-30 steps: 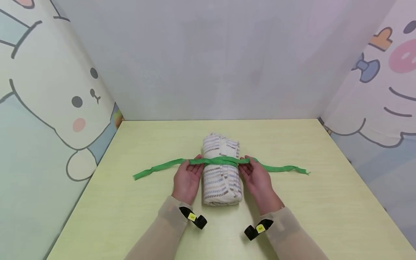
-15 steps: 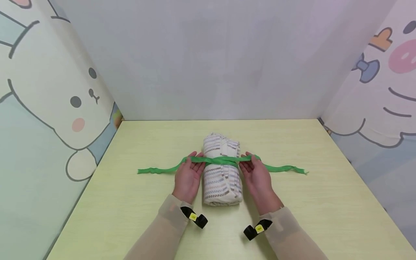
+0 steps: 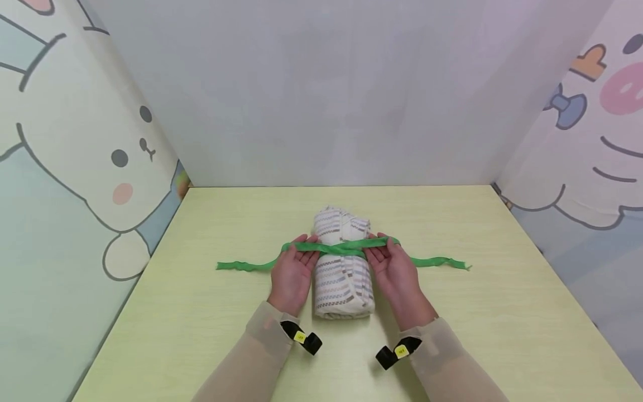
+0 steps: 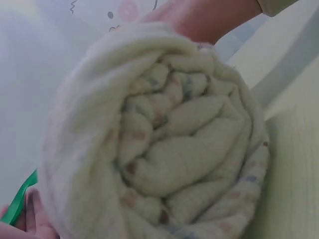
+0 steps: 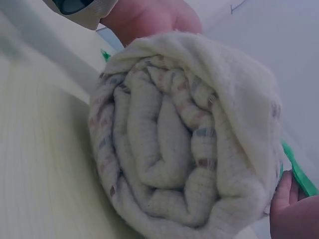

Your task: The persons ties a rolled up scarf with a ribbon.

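Observation:
A rolled towel [image 3: 344, 293], white with striped bands, lies lengthwise on the table. A green ribbon [image 3: 346, 246] wraps its middle, and its two strands cross on top. My left hand [image 3: 292, 276] pinches one strand at the roll's left side, thumb on top and fingers beneath. At the right side, my right hand [image 3: 400, 280] pinches the other strand likewise, its fingertips against the towel. Both ribbon tails trail outward onto the table. In the left wrist view, the towel's coiled end [image 4: 184, 139] hides most of the work; the right wrist view shows that end [image 5: 169, 139] too.
The pale yellow table [image 3: 241, 218] extends around the roll. A grey-white wall [image 3: 341, 95] rises at its back edge, with cartoon-printed side panels [image 3: 65, 223] at left and right. Each wrist wears a black strap camera [image 3: 306, 339].
Both ribbon tails have drawn inward slightly, and the left one now lies flatter. My hands have shifted up a little, with the right one closer to the roll. The towel has stayed put.

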`<move>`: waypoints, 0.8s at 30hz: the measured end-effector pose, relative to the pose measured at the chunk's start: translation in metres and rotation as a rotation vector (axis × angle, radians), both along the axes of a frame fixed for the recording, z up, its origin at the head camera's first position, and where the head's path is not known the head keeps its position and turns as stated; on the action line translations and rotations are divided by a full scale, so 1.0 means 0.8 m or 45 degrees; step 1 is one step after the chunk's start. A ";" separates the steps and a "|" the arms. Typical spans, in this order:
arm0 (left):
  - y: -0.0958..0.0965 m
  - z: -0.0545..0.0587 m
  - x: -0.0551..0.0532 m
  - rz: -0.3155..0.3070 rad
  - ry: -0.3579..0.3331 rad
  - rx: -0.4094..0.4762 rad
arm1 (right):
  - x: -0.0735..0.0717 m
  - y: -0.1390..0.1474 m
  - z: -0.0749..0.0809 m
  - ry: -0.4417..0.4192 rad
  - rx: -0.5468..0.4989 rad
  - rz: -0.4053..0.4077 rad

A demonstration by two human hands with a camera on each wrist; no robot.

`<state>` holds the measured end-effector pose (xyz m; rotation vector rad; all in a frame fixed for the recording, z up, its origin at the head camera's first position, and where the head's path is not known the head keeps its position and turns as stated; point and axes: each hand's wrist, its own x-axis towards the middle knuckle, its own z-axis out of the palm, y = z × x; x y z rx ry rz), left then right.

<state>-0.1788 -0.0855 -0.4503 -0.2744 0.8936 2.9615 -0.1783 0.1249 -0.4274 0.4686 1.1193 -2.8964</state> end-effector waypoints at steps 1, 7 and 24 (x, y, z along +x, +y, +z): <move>0.000 0.001 0.000 -0.004 0.000 0.025 | 0.000 0.001 0.001 0.005 -0.027 -0.001; -0.002 0.012 -0.002 -0.077 0.038 0.122 | 0.000 0.003 0.007 0.106 -0.127 0.078; 0.010 0.022 -0.017 -0.253 0.113 -0.292 | -0.017 -0.007 0.022 0.081 0.644 0.258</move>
